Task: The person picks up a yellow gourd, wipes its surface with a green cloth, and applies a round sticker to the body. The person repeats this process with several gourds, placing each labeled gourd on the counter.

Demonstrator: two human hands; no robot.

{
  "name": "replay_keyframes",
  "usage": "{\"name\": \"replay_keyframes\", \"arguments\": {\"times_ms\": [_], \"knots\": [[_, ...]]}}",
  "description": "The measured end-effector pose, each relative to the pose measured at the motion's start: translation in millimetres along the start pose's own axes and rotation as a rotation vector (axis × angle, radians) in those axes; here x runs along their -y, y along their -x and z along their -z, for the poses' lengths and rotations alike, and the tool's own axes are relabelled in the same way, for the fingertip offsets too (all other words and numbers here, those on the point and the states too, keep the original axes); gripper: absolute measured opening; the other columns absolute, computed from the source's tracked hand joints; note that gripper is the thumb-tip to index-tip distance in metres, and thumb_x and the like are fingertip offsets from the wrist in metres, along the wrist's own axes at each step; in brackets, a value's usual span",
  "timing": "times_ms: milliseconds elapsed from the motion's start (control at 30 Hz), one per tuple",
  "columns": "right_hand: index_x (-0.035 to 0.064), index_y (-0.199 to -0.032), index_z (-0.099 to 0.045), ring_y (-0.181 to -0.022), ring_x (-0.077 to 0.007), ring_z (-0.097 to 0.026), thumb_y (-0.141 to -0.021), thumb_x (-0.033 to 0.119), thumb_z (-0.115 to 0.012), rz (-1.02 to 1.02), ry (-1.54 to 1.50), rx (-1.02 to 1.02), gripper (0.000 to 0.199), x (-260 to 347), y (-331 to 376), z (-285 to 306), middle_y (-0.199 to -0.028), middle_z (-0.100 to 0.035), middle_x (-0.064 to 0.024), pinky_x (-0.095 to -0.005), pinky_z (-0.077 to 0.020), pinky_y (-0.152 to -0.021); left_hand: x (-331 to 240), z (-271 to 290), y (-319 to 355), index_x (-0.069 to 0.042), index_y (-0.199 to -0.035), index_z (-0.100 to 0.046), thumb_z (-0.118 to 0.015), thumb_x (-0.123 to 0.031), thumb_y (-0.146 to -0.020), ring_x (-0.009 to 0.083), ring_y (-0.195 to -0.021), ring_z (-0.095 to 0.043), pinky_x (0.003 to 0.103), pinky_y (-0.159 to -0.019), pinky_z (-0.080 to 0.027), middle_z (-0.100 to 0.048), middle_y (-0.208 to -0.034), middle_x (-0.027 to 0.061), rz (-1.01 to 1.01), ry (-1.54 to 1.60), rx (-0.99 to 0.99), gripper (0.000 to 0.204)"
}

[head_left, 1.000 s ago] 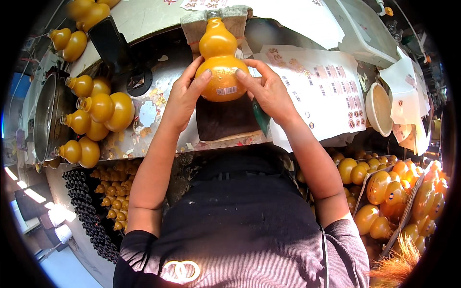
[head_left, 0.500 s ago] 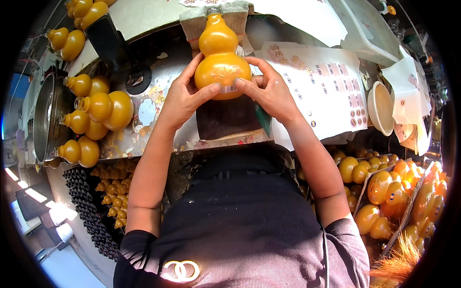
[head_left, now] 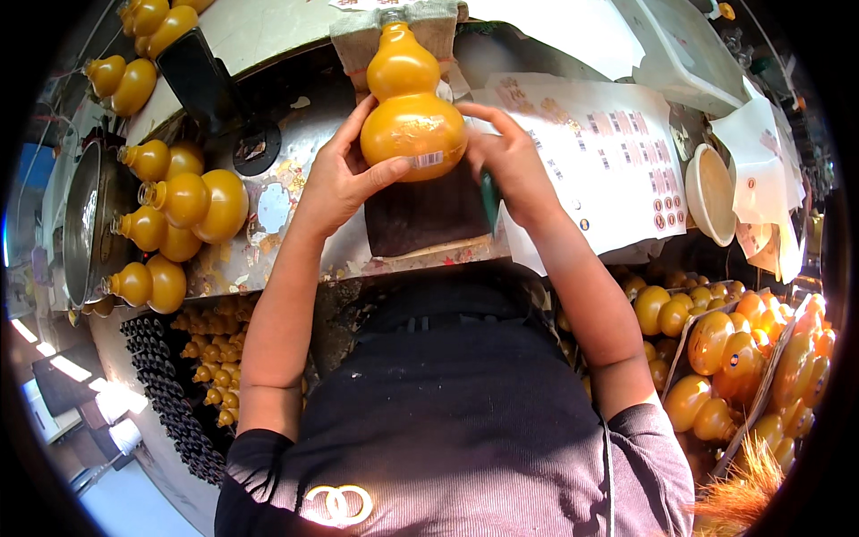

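Observation:
An amber, gourd-shaped bottle (head_left: 415, 125) lies with its neck pointing away, resting on a grey cloth pad (head_left: 356, 40). My left hand (head_left: 344, 174) grips its wide lower bulb from the left, thumb across the near end. Beside the thumb, a small barcode sticker (head_left: 428, 160) is on the bottle. My right hand (head_left: 514, 170) is at the bottle's right side, somewhat blurred, index finger stretched toward the bulb. Its other fingers are curled around a flat green piece (head_left: 489, 199) that sticks out below. A dark brown pad (head_left: 420, 224) lies under the bottle's near end.
White sticker sheets (head_left: 626, 170) cover the right of the worktable. A pale bowl (head_left: 711, 195) and a clear bin (head_left: 684, 54) stand beyond them. More gourd bottles (head_left: 183, 201) stand at left near a metal pan (head_left: 82, 224) and a phone on a stand (head_left: 197, 76). Crated bottles (head_left: 716, 349) are at lower right.
My right thumb has come off the barcode sticker, leaving it uncovered on the bottle. The right hand has drawn slightly to the right, and the green piece has turned more upright. My left hand keeps its grip.

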State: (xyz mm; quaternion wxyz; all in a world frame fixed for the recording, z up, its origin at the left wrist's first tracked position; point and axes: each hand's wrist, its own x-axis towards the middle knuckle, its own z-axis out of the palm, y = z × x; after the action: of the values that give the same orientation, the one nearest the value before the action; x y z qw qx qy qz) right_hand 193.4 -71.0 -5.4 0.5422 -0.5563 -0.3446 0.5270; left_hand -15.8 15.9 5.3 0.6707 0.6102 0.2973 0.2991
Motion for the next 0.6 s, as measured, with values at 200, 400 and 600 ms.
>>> {"name": "replay_keyframes", "arguments": {"times_ms": [200, 400, 600], "knots": [[0.003, -0.112, -0.055, -0.078, -0.0102, -0.058, -0.094, 0.027, -0.056, 0.142, -0.604, -0.276, 0.03, 13.9, 29.8, -18.7, -0.092, -0.06, -0.0034, -0.0251, -0.0489, -0.071, 0.0, 1.9, -0.6, 0.004, -0.148, -0.022, -0.077, -0.023, -0.082, 0.0205, -0.123, -0.05, 0.032, -0.104, -0.04, -0.047, -0.137, 0.0143, 0.016, -0.007, 0.017, 0.09], [0.002, -0.103, -0.054, -0.08, -0.0106, -0.057, -0.086, 0.013, -0.067, 0.518, 0.437, -0.184, 0.024, 6.0, 48.4, -43.2, -0.089, -0.059, -0.0061, -0.0274, -0.0483, -0.072, 4.0, 2.1, -2.4, 0.003, -0.146, -0.027, -0.077, -0.023, -0.082, 0.0207, -0.121, -0.051, 0.033, -0.103, -0.041, -0.048, -0.134, 0.0138, -0.006, -0.005, 0.023, 0.086], [0.0009, -0.1, -0.055, -0.078, -0.0086, -0.056, -0.086, 0.011, -0.068, 0.331, 0.157, -0.248, 0.022, -11.1, 43.1, -28.1, -0.085, -0.06, -0.0043, -0.0246, -0.0472, -0.071, 5.1, 2.6, -3.8, 0.002, -0.143, -0.031, -0.077, -0.024, -0.082, 0.021, -0.12, -0.052, 0.033, -0.103, -0.042, -0.049, -0.132, 0.0141, 0.013, -0.043, 0.028, 0.081]]}}
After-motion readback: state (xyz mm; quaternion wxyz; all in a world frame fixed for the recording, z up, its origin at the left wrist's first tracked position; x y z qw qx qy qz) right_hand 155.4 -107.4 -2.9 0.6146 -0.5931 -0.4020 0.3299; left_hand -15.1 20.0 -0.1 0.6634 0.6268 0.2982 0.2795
